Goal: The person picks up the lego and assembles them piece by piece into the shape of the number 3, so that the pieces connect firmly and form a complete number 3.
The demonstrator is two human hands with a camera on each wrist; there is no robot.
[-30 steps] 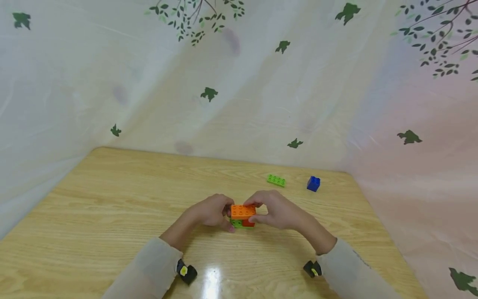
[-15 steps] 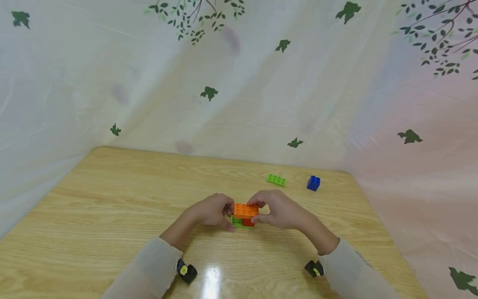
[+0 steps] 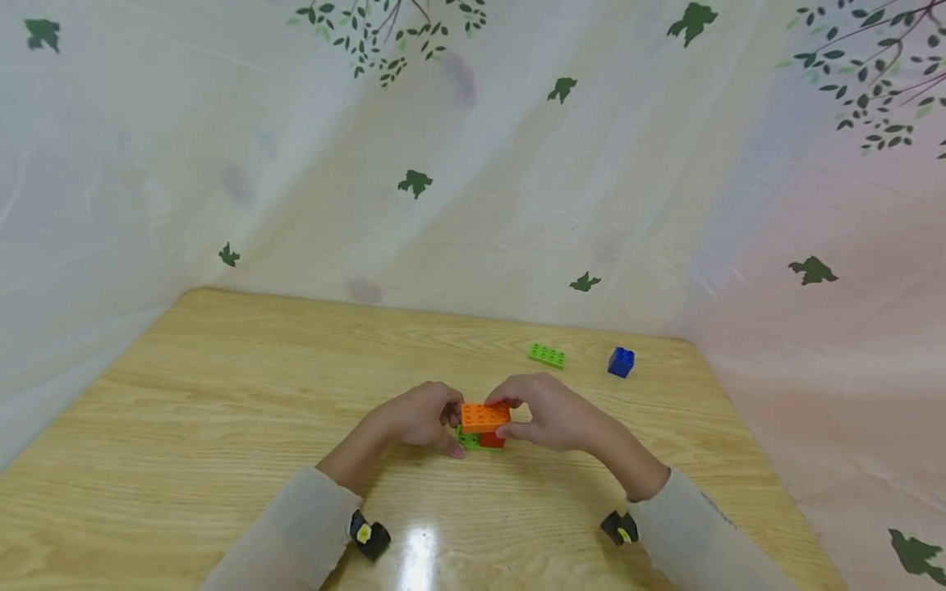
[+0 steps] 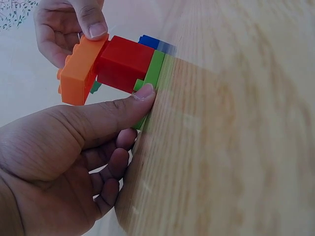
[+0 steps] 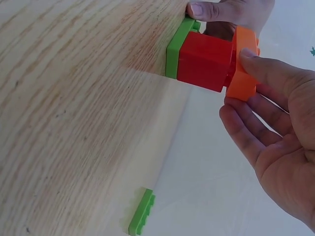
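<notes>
The orange eight-stud brick is between the right hand's thumb and fingers, which are closed on its end in a pinch. It lies slightly tilted over the red block, overhanging toward the left fingers; studs show in the narrow gap between the two, and whether they touch anywhere cannot be told. The red block stands on one end of the flat green base brick, below the right fingertips. At the other end of that base, the left hand pinches it with the thumb pressing on top, its remaining fingers curled beneath.

Just beyond the right fingers lies a second flat green brick, and farther to their right a blue four-stud brick, both on the wood-grain surface. Behind everything, well apart from the fingers, hangs a pale leaf-printed cloth.
</notes>
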